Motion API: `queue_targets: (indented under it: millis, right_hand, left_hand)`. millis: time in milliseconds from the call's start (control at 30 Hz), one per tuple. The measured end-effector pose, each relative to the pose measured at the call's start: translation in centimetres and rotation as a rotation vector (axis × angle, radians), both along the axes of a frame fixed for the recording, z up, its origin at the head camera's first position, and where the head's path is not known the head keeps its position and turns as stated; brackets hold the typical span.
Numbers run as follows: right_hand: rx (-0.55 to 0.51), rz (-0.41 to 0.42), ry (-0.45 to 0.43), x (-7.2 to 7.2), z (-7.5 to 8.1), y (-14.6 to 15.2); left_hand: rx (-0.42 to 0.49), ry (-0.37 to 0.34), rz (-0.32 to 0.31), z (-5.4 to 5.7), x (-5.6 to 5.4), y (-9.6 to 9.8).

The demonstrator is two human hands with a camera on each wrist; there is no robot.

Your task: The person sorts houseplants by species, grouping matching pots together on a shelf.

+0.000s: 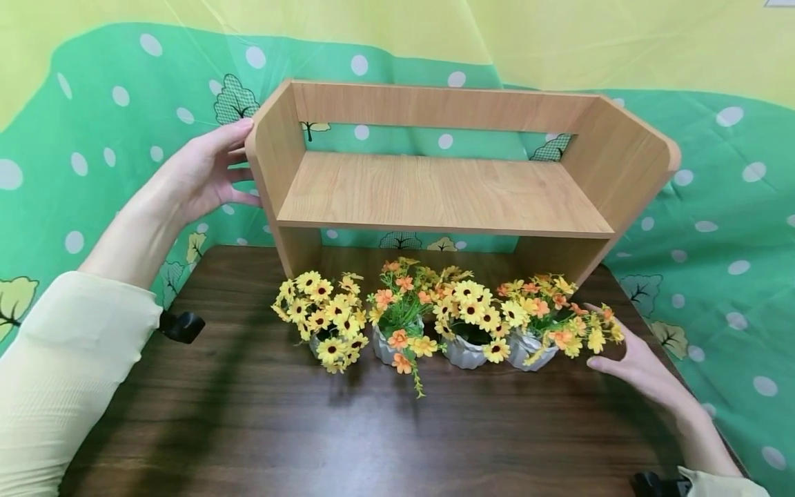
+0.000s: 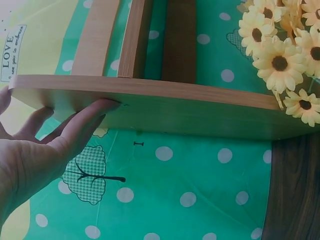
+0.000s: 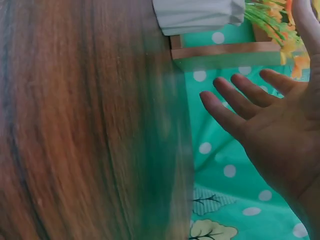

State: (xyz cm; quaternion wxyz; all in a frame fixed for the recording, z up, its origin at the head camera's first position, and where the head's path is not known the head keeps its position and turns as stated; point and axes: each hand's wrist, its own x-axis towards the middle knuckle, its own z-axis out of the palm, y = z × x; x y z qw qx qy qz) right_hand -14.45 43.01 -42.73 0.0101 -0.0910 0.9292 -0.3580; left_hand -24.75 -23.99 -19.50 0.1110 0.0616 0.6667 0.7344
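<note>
Shelf [image 1: 444, 193] stood in the upper middle of the frame, potted flowers [image 1: 466, 353] below.
Left hand [image 1: 208, 169], at upper left, touched its side panel [image 1: 273, 145] with extended fingers [image 2: 87, 119], not clenched; right hand [image 1: 640, 366], at lower right, was released and spread beside the rightmost pot [image 1: 531, 352].

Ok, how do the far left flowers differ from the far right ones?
The leftmost flowers are yellow with dark centres; the rightmost flowers mix orange and yellow. The rightmost flowers leave much of their pot showing; the leftmost flowers hide most of theirs. The right hand is beside the rightmost flowers, not the leftmost. Both stand in pale pots in front of the wooden shelf.
</note>
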Motion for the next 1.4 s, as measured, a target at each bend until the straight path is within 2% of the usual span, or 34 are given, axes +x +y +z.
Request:
queue_targets:
  millis: [267, 500, 633, 867, 1167, 1400]
  right_hand:
    - [0.066, -0.029, -0.133, -0.7, -0.4, -2.0]
    - [0.081, 0.037, -0.057, -1.3, -1.1, -3.4]
    - [0.025, 0.059, -0.075, -1.6, -1.3, -3.9]
    - [-0.086, 0.123, -0.050, -1.9, -1.6, -4.8]
    - [-0.128, 0.072, -0.131, -2.0, -1.7, -5.3]
    - [-0.277, 0.202, -0.116, -2.4, -2.3, -5.6]
  left_hand:
    - [0.010, -0.025, -0.002, 0.3, -0.4, -0.2]
    - [0.016, -0.038, -0.003, 0.6, -0.8, -0.3]
    - [0.020, -0.045, -0.006, 0.6, -0.9, -0.5]
    - [0.025, -0.049, -0.011, 0.5, -1.1, -0.9]
    - [0.002, -0.041, -0.022, 0.7, -1.2, -1.3]
    - [-0.006, -0.047, -0.037, 0.9, -1.2, -1.8]
